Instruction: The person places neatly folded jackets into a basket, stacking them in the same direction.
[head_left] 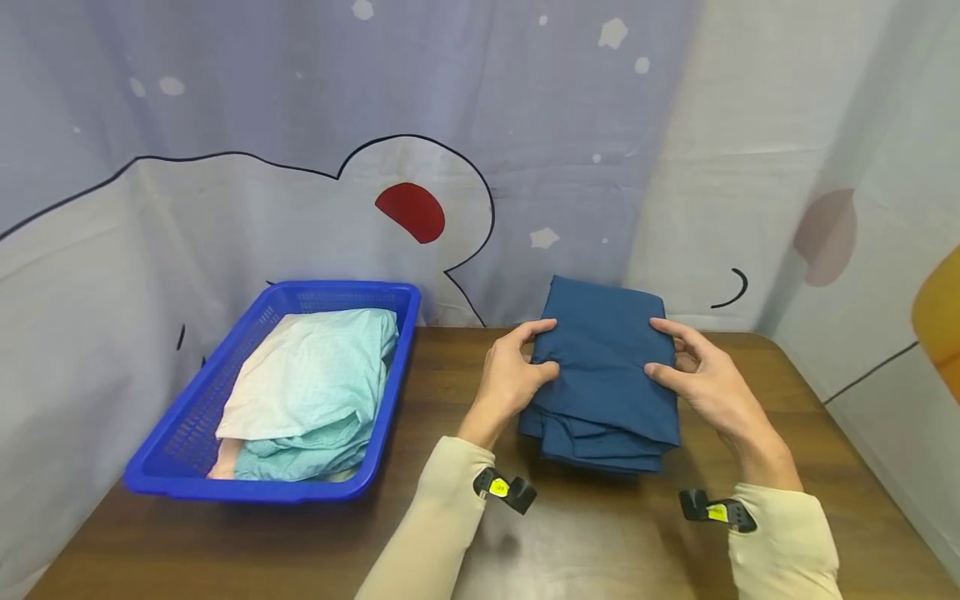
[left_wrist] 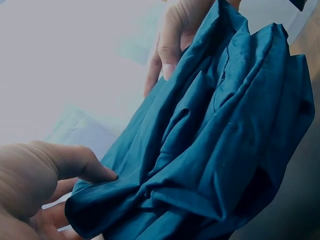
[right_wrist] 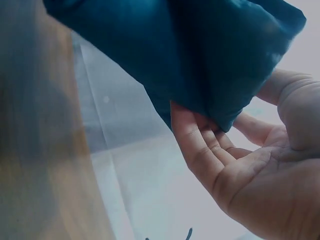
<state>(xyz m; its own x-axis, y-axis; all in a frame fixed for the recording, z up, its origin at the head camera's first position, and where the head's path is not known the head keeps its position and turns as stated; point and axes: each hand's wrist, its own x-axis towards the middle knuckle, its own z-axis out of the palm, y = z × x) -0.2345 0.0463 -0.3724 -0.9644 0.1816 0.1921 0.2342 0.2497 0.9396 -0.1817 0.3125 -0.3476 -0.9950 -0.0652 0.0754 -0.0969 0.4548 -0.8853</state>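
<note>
A folded dark blue cloth (head_left: 607, 367) is held up by both hands, with its layered edges hanging toward the front. On its left side my left hand (head_left: 513, 371) pinches it, thumb on the upper face and fingers underneath. My right hand (head_left: 705, 375) grips the right side in the same way. Seen from the left wrist, the cloth (left_wrist: 200, 145) shows several loose folds, and the thumb of the left hand (left_wrist: 30, 180) presses on a corner. In the right wrist view, fingers of the right hand (right_wrist: 250, 175) lie beneath the cloth (right_wrist: 200, 60).
A blue plastic basket (head_left: 176, 487) stands on the left of the wooden table (head_left: 585, 542). Inside lies folded cloth (head_left: 315, 375), pale and light turquoise. A patterned curtain (head_left: 562, 150) hangs right behind the table's back edge.
</note>
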